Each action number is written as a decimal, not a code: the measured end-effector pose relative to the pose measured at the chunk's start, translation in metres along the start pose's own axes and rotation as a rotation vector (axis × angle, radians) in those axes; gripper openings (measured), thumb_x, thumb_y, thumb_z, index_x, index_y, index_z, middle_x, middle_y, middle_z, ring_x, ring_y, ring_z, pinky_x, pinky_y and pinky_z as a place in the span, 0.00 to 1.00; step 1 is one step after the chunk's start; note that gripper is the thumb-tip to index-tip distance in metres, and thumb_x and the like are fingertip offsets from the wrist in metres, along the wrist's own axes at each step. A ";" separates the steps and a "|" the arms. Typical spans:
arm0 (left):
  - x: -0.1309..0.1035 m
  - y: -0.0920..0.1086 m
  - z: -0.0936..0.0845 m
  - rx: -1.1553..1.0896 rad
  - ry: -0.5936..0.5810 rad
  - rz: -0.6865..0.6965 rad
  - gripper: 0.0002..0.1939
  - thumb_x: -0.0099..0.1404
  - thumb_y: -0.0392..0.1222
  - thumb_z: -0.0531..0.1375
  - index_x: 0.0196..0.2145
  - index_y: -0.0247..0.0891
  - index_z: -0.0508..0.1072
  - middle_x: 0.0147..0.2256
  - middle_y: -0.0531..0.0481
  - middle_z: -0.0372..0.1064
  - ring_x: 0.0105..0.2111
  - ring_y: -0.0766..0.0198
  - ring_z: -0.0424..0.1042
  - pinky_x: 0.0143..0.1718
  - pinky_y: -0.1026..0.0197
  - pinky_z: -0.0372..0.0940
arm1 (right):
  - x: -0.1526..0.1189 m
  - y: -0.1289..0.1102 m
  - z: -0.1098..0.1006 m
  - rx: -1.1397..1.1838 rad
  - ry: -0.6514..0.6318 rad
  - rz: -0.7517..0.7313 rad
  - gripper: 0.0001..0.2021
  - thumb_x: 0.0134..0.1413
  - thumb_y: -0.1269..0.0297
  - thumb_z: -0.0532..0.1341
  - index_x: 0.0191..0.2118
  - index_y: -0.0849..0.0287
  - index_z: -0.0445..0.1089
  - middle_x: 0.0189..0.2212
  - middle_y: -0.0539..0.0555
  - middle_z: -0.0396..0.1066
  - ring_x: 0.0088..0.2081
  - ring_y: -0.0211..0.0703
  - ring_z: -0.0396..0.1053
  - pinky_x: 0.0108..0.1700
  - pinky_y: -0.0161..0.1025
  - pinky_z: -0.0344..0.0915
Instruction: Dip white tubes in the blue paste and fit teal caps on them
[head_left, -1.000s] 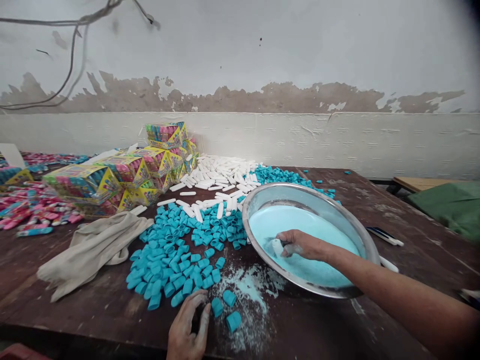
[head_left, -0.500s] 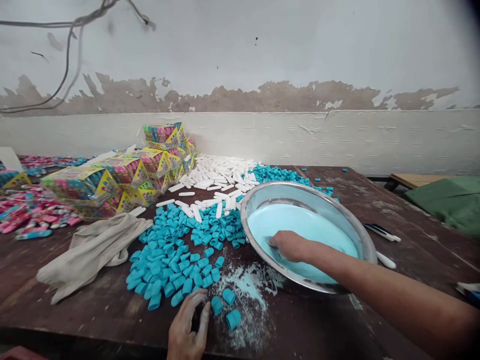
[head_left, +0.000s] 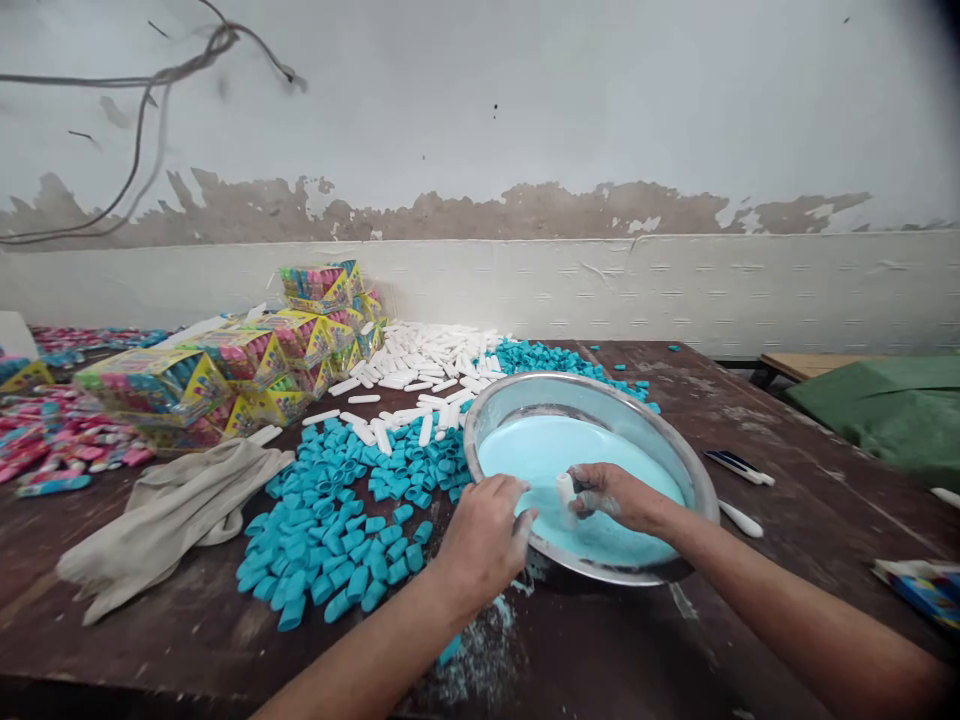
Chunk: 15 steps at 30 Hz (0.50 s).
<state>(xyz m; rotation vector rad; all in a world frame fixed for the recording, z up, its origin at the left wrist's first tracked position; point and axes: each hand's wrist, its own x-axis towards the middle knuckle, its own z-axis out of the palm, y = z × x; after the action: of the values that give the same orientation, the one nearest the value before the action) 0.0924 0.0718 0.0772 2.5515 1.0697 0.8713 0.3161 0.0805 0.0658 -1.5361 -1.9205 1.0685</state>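
My right hand (head_left: 604,495) is above the pale blue powder (head_left: 600,450) in a metal basin (head_left: 701,470). Its fingers are closed on a small white tube (head_left: 565,488), held upright, its lower part partly covered by the fingers. Beside the near left rim is my left hand (head_left: 487,525), thumb and forefinger apart, with nothing visible between them; its other fingers are curled out of view. Left of the basin lies a heap of blue caps (head_left: 330,540). One loose blue cap (head_left: 450,650) shows beyond my left forearm, near spilled powder (head_left: 480,670).
White sticks (head_left: 431,355) and more blue caps (head_left: 547,358) lie behind the basin. Stacked display boxes (head_left: 255,360) and a beige cloth (head_left: 172,510) are on the left. A cutter-like tool (head_left: 739,466) and a white stick (head_left: 741,518) lie right of the basin.
My right hand has come up out of the powder with a white tube. My left hand has moved up and right from the table to the basin rim. The view has shifted slightly.
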 end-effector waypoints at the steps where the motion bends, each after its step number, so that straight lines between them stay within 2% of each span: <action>1: 0.016 0.006 0.007 0.044 -0.093 -0.013 0.11 0.61 0.41 0.53 0.41 0.37 0.68 0.39 0.43 0.69 0.42 0.55 0.66 0.44 0.53 0.61 | -0.003 0.000 0.000 0.025 0.015 -0.008 0.05 0.37 0.69 0.54 0.26 0.61 0.64 0.20 0.47 0.63 0.24 0.36 0.62 0.30 0.33 0.62; 4: 0.051 0.015 0.031 0.139 -0.313 -0.062 0.11 0.58 0.45 0.55 0.37 0.36 0.70 0.35 0.43 0.70 0.38 0.53 0.69 0.39 0.53 0.61 | -0.010 0.003 -0.001 0.075 0.066 -0.035 0.04 0.38 0.69 0.54 0.25 0.61 0.64 0.20 0.48 0.64 0.25 0.37 0.63 0.31 0.34 0.63; 6: 0.064 0.016 0.045 0.148 -0.383 -0.075 0.12 0.56 0.47 0.57 0.33 0.37 0.71 0.31 0.44 0.72 0.32 0.55 0.70 0.33 0.58 0.62 | -0.013 0.008 -0.001 0.097 0.092 -0.047 0.05 0.39 0.69 0.54 0.26 0.61 0.64 0.21 0.49 0.66 0.26 0.38 0.65 0.32 0.34 0.64; 9: 0.072 0.016 0.056 0.160 -0.405 -0.060 0.11 0.56 0.46 0.56 0.33 0.38 0.71 0.29 0.46 0.72 0.29 0.58 0.70 0.30 0.61 0.61 | -0.019 0.017 -0.003 0.049 0.186 -0.070 0.11 0.41 0.71 0.53 0.33 0.62 0.66 0.26 0.52 0.69 0.29 0.40 0.68 0.35 0.38 0.65; 12: 0.070 0.019 0.055 0.228 -0.356 -0.032 0.09 0.58 0.38 0.52 0.35 0.36 0.70 0.32 0.42 0.72 0.34 0.53 0.70 0.38 0.53 0.58 | -0.026 0.023 -0.004 -0.248 0.394 -0.108 0.21 0.40 0.76 0.50 0.44 0.61 0.65 0.38 0.57 0.70 0.40 0.45 0.68 0.45 0.45 0.62; 13: 0.069 0.020 0.054 0.252 -0.339 -0.016 0.09 0.57 0.35 0.51 0.35 0.34 0.70 0.32 0.40 0.71 0.36 0.52 0.70 0.41 0.49 0.56 | -0.028 0.024 -0.003 -0.358 0.392 -0.123 0.24 0.40 0.78 0.50 0.46 0.61 0.64 0.40 0.58 0.69 0.43 0.46 0.67 0.47 0.46 0.60; 15: 0.067 0.023 0.052 0.286 -0.320 0.020 0.10 0.55 0.30 0.51 0.34 0.33 0.69 0.32 0.39 0.71 0.37 0.51 0.69 0.45 0.45 0.52 | -0.031 0.023 -0.001 -0.496 0.290 -0.133 0.26 0.39 0.80 0.49 0.49 0.61 0.63 0.41 0.59 0.70 0.44 0.46 0.66 0.48 0.45 0.60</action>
<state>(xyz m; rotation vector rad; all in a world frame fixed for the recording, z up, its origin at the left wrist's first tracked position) 0.1741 0.1033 0.0748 2.8078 1.1341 0.3113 0.3396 0.0526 0.0519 -1.6693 -2.1331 0.2949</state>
